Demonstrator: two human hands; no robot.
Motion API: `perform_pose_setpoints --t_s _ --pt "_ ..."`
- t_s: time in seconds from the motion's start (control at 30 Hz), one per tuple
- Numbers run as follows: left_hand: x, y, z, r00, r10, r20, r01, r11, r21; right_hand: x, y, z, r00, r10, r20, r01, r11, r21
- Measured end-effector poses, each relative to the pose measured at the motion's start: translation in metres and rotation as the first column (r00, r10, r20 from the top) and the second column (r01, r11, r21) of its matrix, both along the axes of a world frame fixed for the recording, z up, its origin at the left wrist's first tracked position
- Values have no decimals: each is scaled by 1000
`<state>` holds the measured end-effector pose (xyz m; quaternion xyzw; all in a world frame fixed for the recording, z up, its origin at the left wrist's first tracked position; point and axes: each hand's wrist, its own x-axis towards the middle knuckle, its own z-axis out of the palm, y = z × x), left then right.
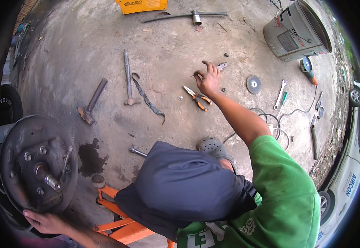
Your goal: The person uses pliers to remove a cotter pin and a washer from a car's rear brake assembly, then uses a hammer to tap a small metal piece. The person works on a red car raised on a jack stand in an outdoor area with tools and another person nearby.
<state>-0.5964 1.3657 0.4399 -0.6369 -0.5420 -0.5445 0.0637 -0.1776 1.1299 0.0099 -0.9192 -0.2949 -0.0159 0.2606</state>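
My right hand (208, 79) is stretched forward over the concrete, thumb and index finger pinched together. A tiny dark thing shows at their tips, too small to name. Just beyond the fingers lies a flat grey metal piece (222, 66). Near the wrist are orange-handled long-nose pliers (197, 97), their jaws pointing up and left. My left hand (43, 222) rests at the lower edge of a round, rusty brake backing plate (20, 182). Its visible fingers look extended against the rim; the rest are hidden. A threaded spindle (46, 177) sticks out of the plate.
Two hammers (92, 101) (127, 78) and a twisted metal strip (147, 99) lie left of centre. Rightward are a grinding disc (254, 84), a wrench (280, 94), a green screwdriver (284, 98), an angle grinder (308, 71) with its cord, and a grey bucket (289, 37). An orange jack (126, 231) stands beside my knee.
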Motion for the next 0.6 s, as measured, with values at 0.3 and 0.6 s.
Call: perform_pose_setpoints --t_s 0.3,0.6 --pt "-60 20 3 988 -43 -151 66 987 149 30 60 -40 996 78 42 -75 995 -63" --pt "-15 9 -9 945 -326 3 322 933 163 -63 -2 -12 822 551 -146 -531 833 156"
